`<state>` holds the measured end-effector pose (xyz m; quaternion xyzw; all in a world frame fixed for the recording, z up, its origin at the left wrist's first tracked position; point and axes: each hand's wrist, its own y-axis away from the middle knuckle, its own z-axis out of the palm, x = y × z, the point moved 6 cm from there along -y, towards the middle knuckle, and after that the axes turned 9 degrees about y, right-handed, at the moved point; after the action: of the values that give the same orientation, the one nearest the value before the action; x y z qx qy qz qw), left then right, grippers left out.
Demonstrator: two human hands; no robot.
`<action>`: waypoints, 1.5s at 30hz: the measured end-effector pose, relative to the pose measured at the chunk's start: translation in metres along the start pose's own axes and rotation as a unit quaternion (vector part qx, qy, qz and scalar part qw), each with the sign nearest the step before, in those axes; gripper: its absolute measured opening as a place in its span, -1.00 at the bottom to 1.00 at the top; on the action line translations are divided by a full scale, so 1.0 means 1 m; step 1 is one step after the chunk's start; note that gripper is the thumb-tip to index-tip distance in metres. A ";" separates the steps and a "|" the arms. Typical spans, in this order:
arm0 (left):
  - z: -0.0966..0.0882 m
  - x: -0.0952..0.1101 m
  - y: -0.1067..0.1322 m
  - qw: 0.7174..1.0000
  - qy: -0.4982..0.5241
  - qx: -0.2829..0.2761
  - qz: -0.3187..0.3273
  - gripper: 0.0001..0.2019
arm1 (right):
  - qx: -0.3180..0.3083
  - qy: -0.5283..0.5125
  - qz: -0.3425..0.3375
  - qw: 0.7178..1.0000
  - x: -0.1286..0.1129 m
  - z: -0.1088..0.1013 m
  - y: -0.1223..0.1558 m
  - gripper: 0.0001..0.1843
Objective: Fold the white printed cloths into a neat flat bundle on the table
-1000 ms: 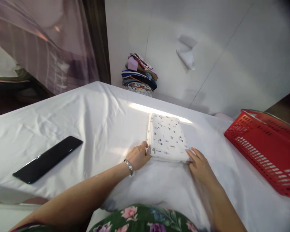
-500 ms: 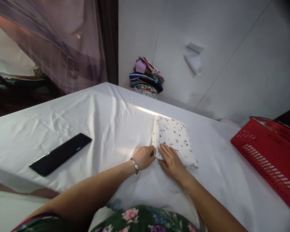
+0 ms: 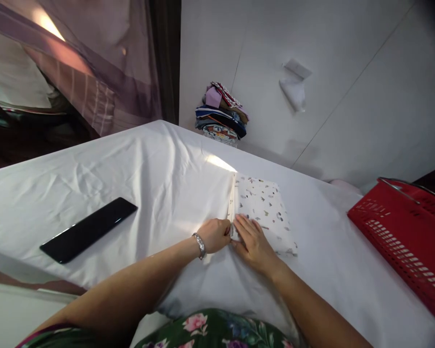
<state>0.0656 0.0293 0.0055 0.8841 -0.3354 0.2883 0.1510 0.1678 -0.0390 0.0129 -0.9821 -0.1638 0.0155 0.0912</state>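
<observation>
A white cloth with small dark prints (image 3: 263,200) lies folded into a flat rectangle on the white-covered table. My left hand (image 3: 214,235), with a silver bracelet at the wrist, is closed on the near left corner of the cloth; the fingertips are partly hidden. Flat on the near part of the cloth rests my right hand (image 3: 253,241), its fingers stretched out and close to the left hand.
A black glossy slab (image 3: 90,229) lies on the white table cover (image 3: 119,164) at left. To the right stands a red plastic basket (image 3: 402,237). Folded clothes (image 3: 221,113) are stacked beyond the far edge, with crumpled white pieces (image 3: 294,87) on the floor.
Both hands stay at the cloth's near left corner with hardly any movement. The view has shifted slightly, and the bright light patch at the cloth's far left corner looks wider.
</observation>
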 end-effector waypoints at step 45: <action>0.005 -0.005 -0.005 0.990 0.137 0.031 0.034 -0.87 | -0.098 -0.005 0.144 0.985 0.107 0.038 -0.152 -0.52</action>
<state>0.0683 0.0332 -0.0016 0.8288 -0.3321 0.4218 0.1577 0.2177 0.1439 0.0033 -0.9996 -0.0215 0.0171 -0.0095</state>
